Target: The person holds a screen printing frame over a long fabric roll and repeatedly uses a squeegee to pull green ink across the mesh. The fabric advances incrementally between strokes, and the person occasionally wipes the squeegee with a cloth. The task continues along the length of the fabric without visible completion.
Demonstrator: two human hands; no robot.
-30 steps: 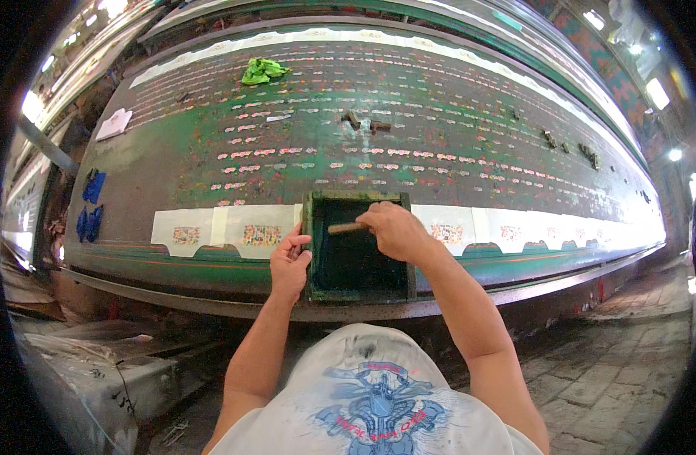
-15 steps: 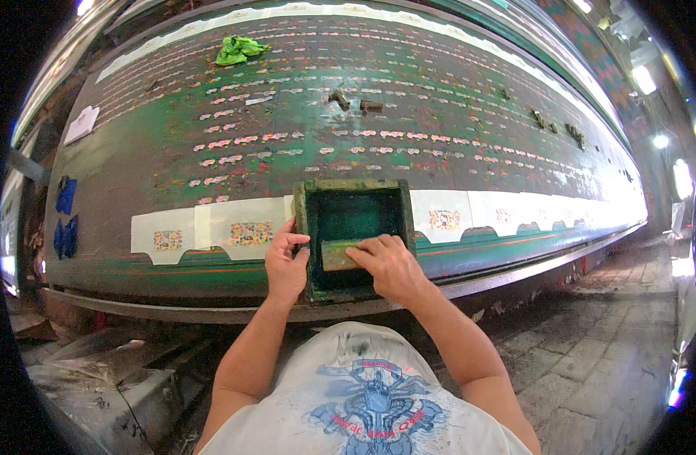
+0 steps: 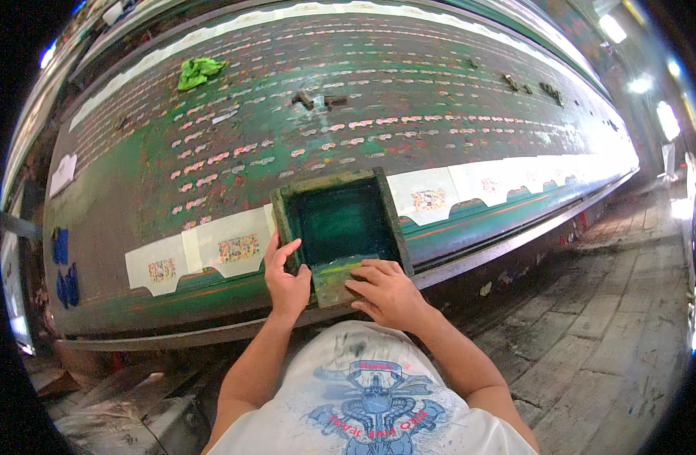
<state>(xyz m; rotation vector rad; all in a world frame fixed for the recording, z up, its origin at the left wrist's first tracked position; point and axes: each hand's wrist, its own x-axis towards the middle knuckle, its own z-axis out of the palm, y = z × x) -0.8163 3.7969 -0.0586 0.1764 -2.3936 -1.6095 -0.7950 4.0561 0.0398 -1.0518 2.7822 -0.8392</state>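
A screen printing frame [image 3: 396,216] with wooden sides and a dark green mesh [image 3: 339,220] lies over the near row of white paper pieces. My left hand [image 3: 289,287] grips its left side close to the near corner, with the thumb on the near side. At the frame's near end sits a wide, green-stained squeegee [image 3: 331,285]. My right hand [image 3: 393,294] holds the squeegee's right part, fingers bent over its top. Left of the frame, a cut paper piece [image 3: 204,256] bears a multicoloured print.
The long, paint-stained table [image 3: 105,258] carries rows of small printed marks. On it lie a green cloth [image 3: 201,73], dark clamp-like pieces [image 3: 315,100], blue pieces [image 3: 66,284] and white paper [image 3: 63,174]. A metal rail [image 3: 507,246] edges the near side, above a tiled floor [image 3: 560,334].
My right hand has drawn the squeegee toward me, from the lower middle of the mesh to the frame's near end. My left hand keeps its hold. The view has turned, tilting the table.
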